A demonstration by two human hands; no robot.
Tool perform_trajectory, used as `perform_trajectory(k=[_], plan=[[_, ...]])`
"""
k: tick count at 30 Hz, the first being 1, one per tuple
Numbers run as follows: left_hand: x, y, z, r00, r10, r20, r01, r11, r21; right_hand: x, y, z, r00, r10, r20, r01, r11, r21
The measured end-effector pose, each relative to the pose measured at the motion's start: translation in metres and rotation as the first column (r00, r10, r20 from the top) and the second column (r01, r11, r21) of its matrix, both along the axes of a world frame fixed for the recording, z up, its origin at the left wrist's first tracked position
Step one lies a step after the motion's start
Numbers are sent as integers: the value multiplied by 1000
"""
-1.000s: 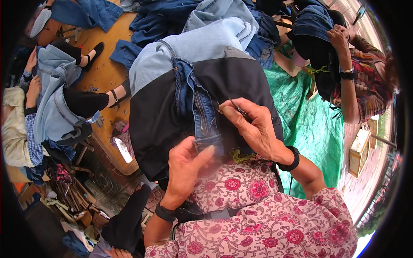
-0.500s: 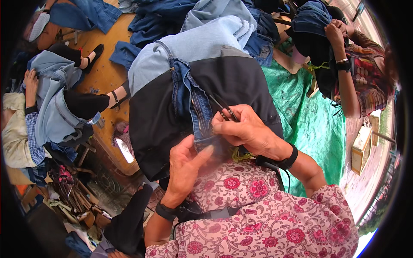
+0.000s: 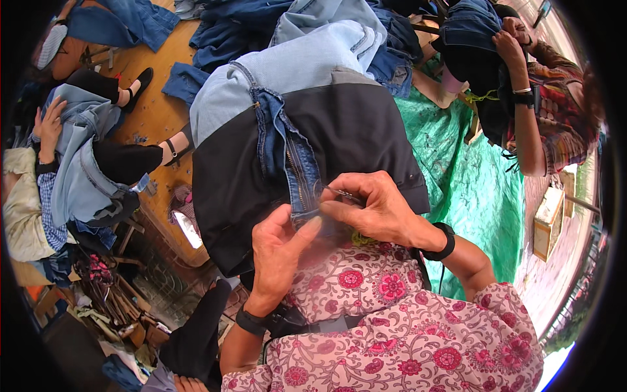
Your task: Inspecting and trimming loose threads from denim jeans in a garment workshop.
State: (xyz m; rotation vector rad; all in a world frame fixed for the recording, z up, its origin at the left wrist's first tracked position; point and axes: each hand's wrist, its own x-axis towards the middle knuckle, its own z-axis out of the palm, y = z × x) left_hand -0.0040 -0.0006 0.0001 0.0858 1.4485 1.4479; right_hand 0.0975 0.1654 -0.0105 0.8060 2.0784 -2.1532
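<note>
In my lap lies light blue denim [image 3: 274,59] over black cloth [image 3: 353,124], with a dark blue denim strip carrying a metal zipper [image 3: 297,170] down its middle. My left hand [image 3: 277,245] is closed on the strip's lower end. My right hand [image 3: 372,209] grips a slim dark metal tool [image 3: 343,194], apparently small snips, held at the zipper's lower part beside my left thumb. The tool's tip is hard to make out. Yellow threads [image 3: 359,238] hang below my right hand.
A wooden table [image 3: 140,114] with jeans piles [image 3: 222,26] stands behind. Co-workers handle denim at left [image 3: 49,124] and right [image 3: 509,52]. A green sheet [image 3: 477,209] lies at right, near a wooden box [image 3: 547,222]; scraps [image 3: 130,313] are heaped at lower left.
My right hand has moved down toward my left hand, bringing the tool from beside the zipper onto its lower part. The left co-worker's hand has shifted on the light denim.
</note>
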Motion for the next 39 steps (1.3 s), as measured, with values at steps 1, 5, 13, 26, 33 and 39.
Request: perform_trajectory(k=[1, 5, 13, 26, 33, 39], plan=[[0, -1, 0, 999, -17, -30, 18, 1000, 6, -2, 2, -1, 997, 61, -43, -56, 993, 99], [-2, -4, 0, 991, -72, -111, 73, 997, 3, -11, 16, 2, 990, 143, 8, -143, 989, -49], [1, 0, 0, 994, -31, -108, 32, 999, 1, -8, 1, -8, 987, 145, -65, -132, 976, 174], [0, -3, -8, 994, 75, 83, -80, 995, 58, 5, 5, 7, 999, -33, -10, 33, 999, -31], [0, 1, -4, 998, 65, 16, -66, 995, 77, -2, 7, 8, 997, 75, 13, -75, 997, 19], [1, 2, -9, 942, -22, -335, 31, 999, 20, -11, 13, 11, 977, 214, -13, -206, 955, 214]])
